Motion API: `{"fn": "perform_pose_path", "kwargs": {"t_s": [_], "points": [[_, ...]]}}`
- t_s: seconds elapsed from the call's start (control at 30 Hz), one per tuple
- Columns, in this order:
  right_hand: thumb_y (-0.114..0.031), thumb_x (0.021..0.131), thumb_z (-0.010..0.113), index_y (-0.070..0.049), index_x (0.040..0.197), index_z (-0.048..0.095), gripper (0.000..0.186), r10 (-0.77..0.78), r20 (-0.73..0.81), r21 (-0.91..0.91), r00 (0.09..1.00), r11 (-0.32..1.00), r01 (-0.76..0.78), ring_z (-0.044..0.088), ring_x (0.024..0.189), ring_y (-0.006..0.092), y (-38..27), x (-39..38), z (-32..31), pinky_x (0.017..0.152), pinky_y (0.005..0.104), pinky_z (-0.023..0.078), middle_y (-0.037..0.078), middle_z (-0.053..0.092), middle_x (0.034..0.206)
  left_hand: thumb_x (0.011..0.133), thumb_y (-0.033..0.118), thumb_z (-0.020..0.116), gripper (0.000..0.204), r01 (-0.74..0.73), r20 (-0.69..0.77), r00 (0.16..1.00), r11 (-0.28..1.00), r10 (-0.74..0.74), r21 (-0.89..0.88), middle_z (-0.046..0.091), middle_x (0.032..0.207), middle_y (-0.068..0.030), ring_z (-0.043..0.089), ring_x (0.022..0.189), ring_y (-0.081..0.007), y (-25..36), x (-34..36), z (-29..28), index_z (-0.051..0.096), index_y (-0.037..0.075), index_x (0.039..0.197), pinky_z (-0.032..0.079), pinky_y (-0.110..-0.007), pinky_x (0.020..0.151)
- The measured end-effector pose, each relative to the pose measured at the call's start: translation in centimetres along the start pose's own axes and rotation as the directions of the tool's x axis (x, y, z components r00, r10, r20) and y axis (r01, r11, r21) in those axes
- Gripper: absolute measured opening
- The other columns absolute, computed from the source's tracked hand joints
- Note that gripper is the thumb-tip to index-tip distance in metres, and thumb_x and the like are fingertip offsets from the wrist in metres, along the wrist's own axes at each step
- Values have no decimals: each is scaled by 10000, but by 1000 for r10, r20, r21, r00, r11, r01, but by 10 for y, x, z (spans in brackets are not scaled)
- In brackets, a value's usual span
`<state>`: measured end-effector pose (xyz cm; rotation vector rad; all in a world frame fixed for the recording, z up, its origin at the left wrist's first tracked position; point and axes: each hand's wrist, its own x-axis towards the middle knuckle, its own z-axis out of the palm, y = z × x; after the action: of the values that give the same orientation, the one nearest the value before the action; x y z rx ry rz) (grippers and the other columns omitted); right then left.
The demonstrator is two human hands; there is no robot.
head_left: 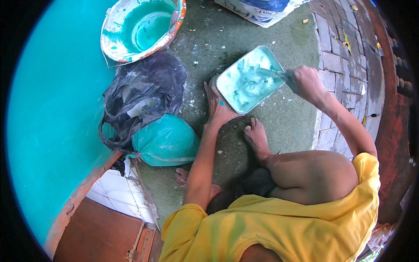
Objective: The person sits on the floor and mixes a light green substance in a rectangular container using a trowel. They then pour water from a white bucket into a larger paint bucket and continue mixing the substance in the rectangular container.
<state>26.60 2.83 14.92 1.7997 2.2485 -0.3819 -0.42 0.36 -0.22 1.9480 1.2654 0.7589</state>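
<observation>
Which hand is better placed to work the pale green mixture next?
Probably the right hand: it grips the tool, which reaches into the mixture. The left hand cups the container from its left side, better suited to steadying.

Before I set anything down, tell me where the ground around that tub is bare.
Bare: the concrete floor right of the forward foot, between tub and paving; also, speckled, between tub and sack. Crowded: the left, where bucket, black bag and green bag bunch together, and the tub's edges: left hand at one, right hand with tool over another.

Yellow shirt (279,222), short sleeves (366,168), bare feet (257,137)
</observation>
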Motion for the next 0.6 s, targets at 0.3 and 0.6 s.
{"fn": "perform_pose_path", "kwargs": {"t_s": [0.3, 0.6], "points": [[-53, 828, 553, -20, 943, 578, 122, -64, -73, -150, 995, 987, 53, 648, 638, 255, -23, -11, 0, 516, 369, 531, 125, 624, 765, 425, 529, 863, 1349, 25, 5, 1000, 999, -25, 40, 247, 1367, -238, 257, 1322, -405, 3, 1, 3, 59, -5, 1368, 74, -633, 1104], [-5, 746, 580, 28, 856, 591, 115, -404, 78, -198, 911, 890, 412, 660, 679, 215, -70, -16, 5, 543, 312, 537, 133, 612, 779, 407, 533, 870, 1385, 73, 53, 996, 993, -78, 93, 240, 1379, -237, 240, 1335, -401, -3, -4, 1, 29, -11, 1364, 67, -619, 1112]]}}
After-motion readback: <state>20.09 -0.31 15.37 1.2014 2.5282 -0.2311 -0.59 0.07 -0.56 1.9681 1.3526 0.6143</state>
